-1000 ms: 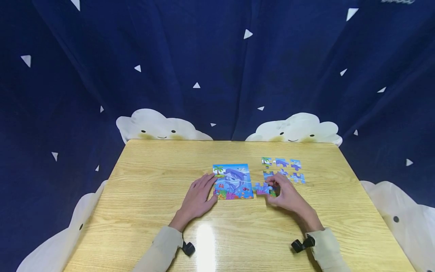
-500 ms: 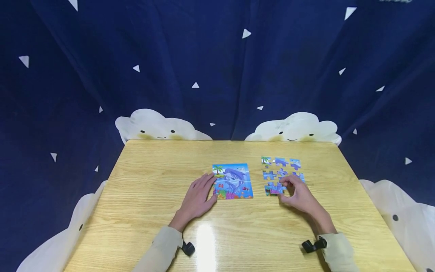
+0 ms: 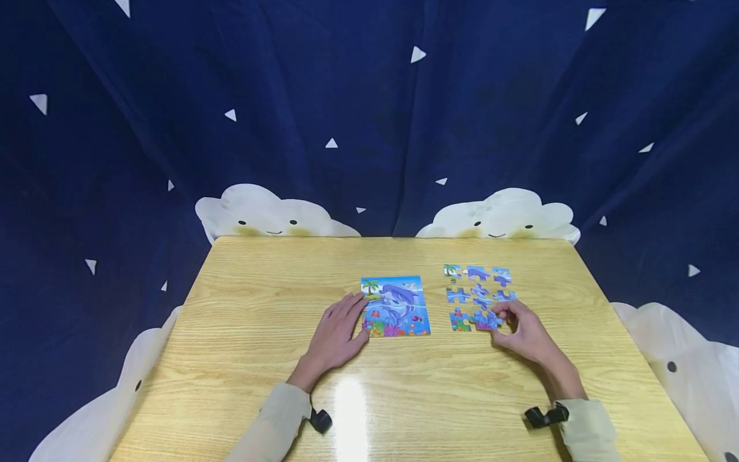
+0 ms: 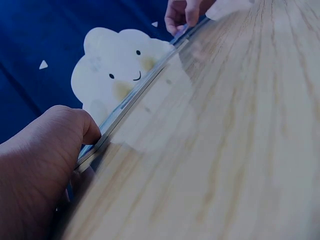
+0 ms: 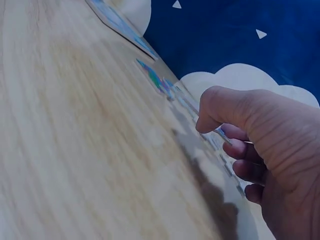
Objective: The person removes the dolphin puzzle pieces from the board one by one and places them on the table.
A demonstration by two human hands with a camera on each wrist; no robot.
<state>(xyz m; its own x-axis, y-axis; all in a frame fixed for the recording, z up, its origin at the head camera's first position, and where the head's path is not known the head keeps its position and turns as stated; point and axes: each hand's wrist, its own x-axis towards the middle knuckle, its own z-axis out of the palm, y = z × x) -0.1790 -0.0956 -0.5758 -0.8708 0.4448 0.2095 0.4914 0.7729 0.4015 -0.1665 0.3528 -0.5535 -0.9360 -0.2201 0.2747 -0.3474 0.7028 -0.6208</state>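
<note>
A square dolphin picture board (image 3: 401,308) lies on the wooden table. My left hand (image 3: 336,333) rests along its left side, fingers extended onto the edge. In the left wrist view the left thumb (image 4: 90,131) touches the rim of the board. To the right, my right hand (image 3: 526,333) pinches a jigsaw puzzle piece (image 3: 485,321) with purple and blue print between thumb and index finger, low over the table. The right wrist view shows the pinched piece edge-on, mostly hidden by the thumb (image 5: 212,107). Left of it lies a corner puzzle piece (image 3: 459,321) with a crab.
Several other puzzle pieces (image 3: 477,274) lie in loose rows beyond the right hand, small gaps between them. The wooden table (image 3: 416,398) ends at a dark blue curtain (image 3: 369,115) printed with white triangles and clouds.
My right hand has moved right, away from the picture board, carrying the pinched puzzle piece past the crab corner piece, which now shows uncovered. My left hand stays put.
</note>
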